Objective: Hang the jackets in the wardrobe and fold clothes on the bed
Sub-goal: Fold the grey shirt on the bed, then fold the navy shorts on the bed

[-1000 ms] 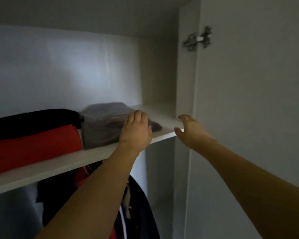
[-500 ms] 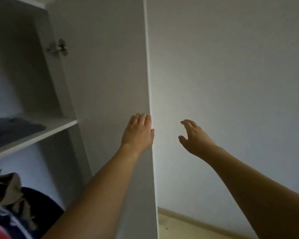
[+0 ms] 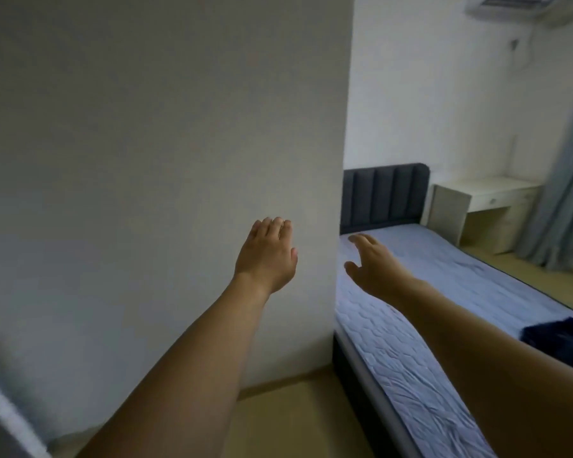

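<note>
Two hands: both are raised in front of the body, both bare of any load.
Left hand (image 3: pixel 267 256): near the centre, fingers straight and together, released, seen against the plain white wall (image 3: pixel 146 160); whether it touches the wall cannot be told.
Right hand (image 3: pixel 372 264): at 3 o'clock of the left one, fingers loosely spread, grasping nothing, stretched toward the bed (image 3: pixel 411 325).
Change: a second ago the left hand lay on a grey folded garment on the wardrobe shelf; half a second ago it was at the edge of the wardrobe door. Now the wardrobe is out of sight but for a blurred edge at 7 o'clock, and the view has swung right to the bed.
Meaning: that garment looks stowed, so the next item should come from the bed.
Clothes: a dark garment (image 3: pixel 556 335) lies crumpled on the mattress at 4 o'clock, well apart from both hands.
Other: dark headboard (image 3: pixel 384 196), small white desk (image 3: pixel 483 206) and curtain (image 3: pixel 569 193) between 1 and 3 o'clock.
</note>
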{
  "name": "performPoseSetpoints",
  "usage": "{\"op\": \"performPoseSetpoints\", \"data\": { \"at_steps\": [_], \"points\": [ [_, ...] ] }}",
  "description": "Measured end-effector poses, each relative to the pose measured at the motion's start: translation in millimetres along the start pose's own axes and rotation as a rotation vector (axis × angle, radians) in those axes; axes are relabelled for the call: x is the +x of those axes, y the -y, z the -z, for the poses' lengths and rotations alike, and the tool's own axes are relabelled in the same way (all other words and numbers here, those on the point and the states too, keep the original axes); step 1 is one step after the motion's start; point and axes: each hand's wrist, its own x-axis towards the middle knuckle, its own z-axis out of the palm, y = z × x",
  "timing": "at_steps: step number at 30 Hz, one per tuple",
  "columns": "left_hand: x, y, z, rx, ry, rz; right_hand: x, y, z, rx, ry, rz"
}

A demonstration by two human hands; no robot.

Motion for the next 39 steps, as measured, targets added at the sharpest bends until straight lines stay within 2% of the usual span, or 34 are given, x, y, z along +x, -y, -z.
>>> {"op": "performPoseSetpoints", "data": {
  "at_steps": [7, 14, 24, 30, 34, 39],
  "points": [
    [90.8, -197.1, -38.2, -0.133, 0.01, -0.201, -39.7, -189.6, 76.6, -0.016, -0.059, -0.218],
    [177.0, -357.7, -111.0, -0.168, 0.071, -0.293, -36.4, -369.7, 113.2, -0.04, -0.034, -0.348],
    [331.4, -552.4, -208.9, -0.306, 0.215, -0.241, 27.5, -613.2, 188.7, -0.089, 0.033, -0.432],
    [380.0, -666.1, -262.0, -0.326, 0.334, -0.249, 36.6, -760.7, 209.5, -0.104, 0.092, -0.501],
    [396.6, -731.4, -320.3, -0.297, 0.486, -0.166, 52.3, -867.9, 199.6, -0.095, 0.189, -0.469],
    [428.3, -806.3, -372.7, -0.31, 0.676, 0.054, 81.0, -1004.2, 206.9, -0.026, 0.297, -0.46]
  ]
}}
